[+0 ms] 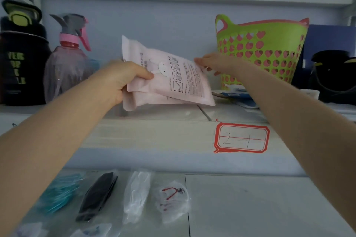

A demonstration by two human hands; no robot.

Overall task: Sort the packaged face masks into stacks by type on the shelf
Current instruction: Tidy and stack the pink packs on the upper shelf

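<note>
Left hand (123, 81) around pink mask packs (173, 84)

From my end, the pink packets (173, 86) look like soft matt film, printed and faintly creased. The green basket (260, 31) is moulded plastic with a dull sheen. The spray bottle (67, 67) is translucent pink plastic. The shelf (154, 136) looks like pale, smooth board with a faint wood grain, and its label (241, 137) is matt paper. Below, the clear bags (135, 196) are glossy, wrinkled plastic.

Handwritten "2-1" on the red-bordered label (241, 137) at the shelf edge (154, 140).
</note>
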